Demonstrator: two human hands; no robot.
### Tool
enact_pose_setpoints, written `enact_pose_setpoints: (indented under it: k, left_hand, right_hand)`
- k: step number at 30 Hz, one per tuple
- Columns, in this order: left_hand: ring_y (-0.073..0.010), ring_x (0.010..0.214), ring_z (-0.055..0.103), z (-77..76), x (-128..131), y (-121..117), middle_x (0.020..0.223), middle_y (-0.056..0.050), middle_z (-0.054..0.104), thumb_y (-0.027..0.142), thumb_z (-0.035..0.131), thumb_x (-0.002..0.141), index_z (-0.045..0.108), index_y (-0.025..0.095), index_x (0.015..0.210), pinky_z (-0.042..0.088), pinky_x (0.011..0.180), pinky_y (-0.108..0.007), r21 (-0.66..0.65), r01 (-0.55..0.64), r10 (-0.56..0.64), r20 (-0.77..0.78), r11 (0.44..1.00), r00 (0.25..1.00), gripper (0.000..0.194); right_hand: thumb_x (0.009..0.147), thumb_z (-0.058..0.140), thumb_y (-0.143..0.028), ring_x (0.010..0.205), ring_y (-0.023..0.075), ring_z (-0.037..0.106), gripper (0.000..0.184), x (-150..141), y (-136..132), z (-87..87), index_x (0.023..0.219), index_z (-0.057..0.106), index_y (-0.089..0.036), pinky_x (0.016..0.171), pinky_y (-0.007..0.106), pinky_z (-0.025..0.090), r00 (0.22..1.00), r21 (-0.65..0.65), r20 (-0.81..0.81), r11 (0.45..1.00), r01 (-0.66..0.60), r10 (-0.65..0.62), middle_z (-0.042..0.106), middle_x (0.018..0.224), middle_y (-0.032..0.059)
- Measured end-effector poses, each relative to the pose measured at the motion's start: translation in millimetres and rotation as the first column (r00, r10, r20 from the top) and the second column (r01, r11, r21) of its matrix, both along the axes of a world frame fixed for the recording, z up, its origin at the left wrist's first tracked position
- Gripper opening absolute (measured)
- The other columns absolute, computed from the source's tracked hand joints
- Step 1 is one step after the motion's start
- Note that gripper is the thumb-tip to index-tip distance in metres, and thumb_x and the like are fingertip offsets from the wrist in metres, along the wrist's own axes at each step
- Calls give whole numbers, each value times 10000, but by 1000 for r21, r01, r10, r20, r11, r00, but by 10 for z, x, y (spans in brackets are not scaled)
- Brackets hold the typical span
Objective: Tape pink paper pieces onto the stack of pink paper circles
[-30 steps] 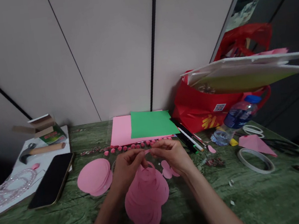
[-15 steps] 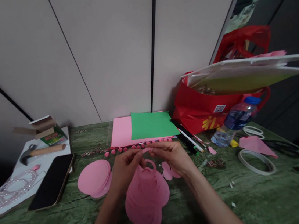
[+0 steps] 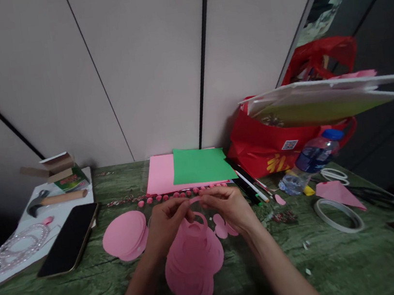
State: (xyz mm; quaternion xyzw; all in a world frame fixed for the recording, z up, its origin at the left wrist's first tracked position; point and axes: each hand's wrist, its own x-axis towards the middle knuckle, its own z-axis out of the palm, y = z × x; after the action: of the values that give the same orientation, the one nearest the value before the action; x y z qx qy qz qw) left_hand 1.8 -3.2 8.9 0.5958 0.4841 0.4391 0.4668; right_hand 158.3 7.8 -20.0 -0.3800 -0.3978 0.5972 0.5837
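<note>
Between my two hands a short pink paper strip (image 3: 194, 200) is stretched and slightly curved. My left hand (image 3: 170, 215) pinches its left end, and my right hand (image 3: 226, 205) pinches the other end. Just below the hands lies a pile of overlapping pink paper pieces (image 3: 194, 265), rounded in outline, with a curled paper loop (image 3: 200, 220) at its top. Left of my left hand is a stack of pink paper circles (image 3: 124, 233). Small pink paper petals (image 3: 220, 227) lie partly under my right hand.
Green paper (image 3: 201, 165) and pink paper (image 3: 160, 172) lie behind a row of small pink balls (image 3: 166, 197). To the left are a phone (image 3: 68, 239), a hammer (image 3: 61, 198) and a bead string (image 3: 23, 242). At right: red bag (image 3: 255, 144), bottle (image 3: 309, 163), tape roll (image 3: 322, 220).
Almost nothing differs. The strip sits slightly lower between my fingers, and the whole view has shifted a little.
</note>
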Motion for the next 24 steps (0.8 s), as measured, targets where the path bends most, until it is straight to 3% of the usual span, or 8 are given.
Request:
enact_pose_setpoints:
  k: [6,18,24]
  left_hand:
    - [-115,503,539,41,-10,1,509,8,609,295,542,753,631,156,618,429,549,-220,-1,-22,22,-7,1000,1000,213]
    - [-111,508,565,-16,5,-16,523,5,630,258,588,731,668,146,689,425,492,-193,-34,9,-8,40,999,999,143]
    - [-118,518,568,26,14,-20,537,-1,633,268,575,729,669,148,658,436,501,-201,-26,-10,10,15,1000,1000,168]
  right_hand:
    - [585,757,-268,656,135,646,231,9,8,-25,796,726,-180,690,281,526,996,29,15,996,-87,87,717,872,60]
    - [514,794,-224,492,98,582,179,-25,-25,36,636,682,-158,501,209,477,999,23,-6,999,-33,33,656,548,-9]
    - [517,790,-231,524,102,600,175,-33,-26,61,654,709,-157,527,204,487,1000,4,1,1000,-21,21,687,590,9]
